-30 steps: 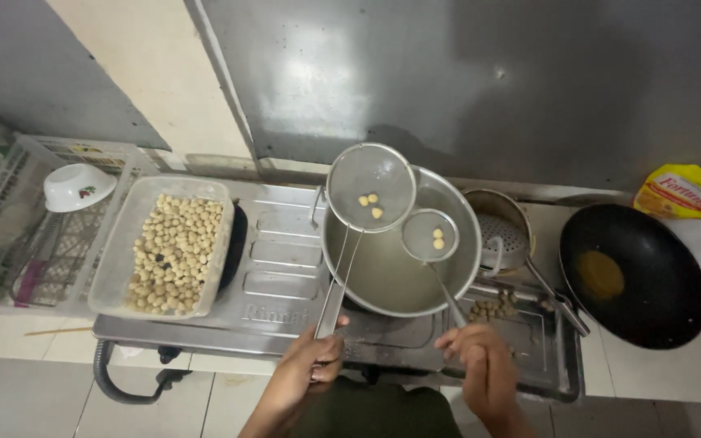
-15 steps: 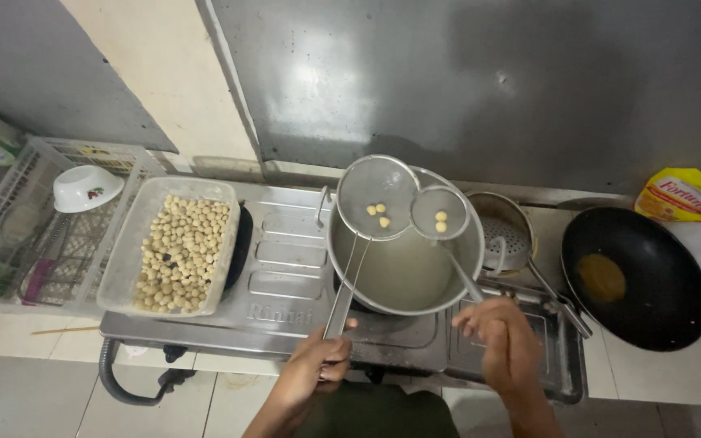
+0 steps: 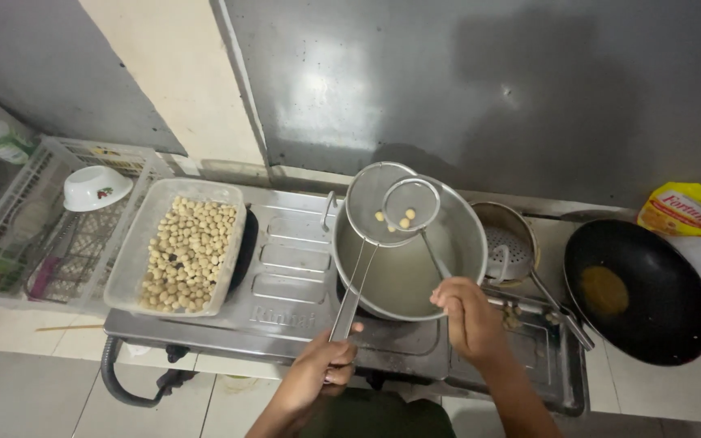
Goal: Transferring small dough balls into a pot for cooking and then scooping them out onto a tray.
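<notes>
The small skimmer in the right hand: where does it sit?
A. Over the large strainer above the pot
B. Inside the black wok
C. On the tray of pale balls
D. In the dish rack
A: the small skimmer overlaps the large strainer above the pot.

Forearms cut off below; oil pouch (image 3: 689,209) clipped at right edge.

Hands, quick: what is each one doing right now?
Left hand: closed on the handle of the large mesh skimmer.
Right hand: closed on the handle of the small mesh strainer, above the pot.
</notes>
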